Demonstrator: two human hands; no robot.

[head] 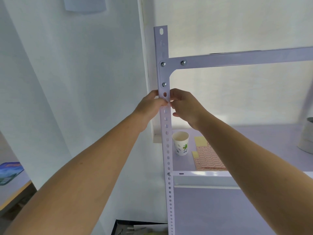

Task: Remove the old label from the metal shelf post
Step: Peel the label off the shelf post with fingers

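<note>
Both bare forearms reach up and away from the near corners, converging at mid-height. The left hand [149,106] has its fingers curled, the tips pinching a small pinkish label [168,103]. The right hand [187,106] faces it with bent fingers, tips just beside the left's and thumb jutting below. Its grip cannot be told.
</note>
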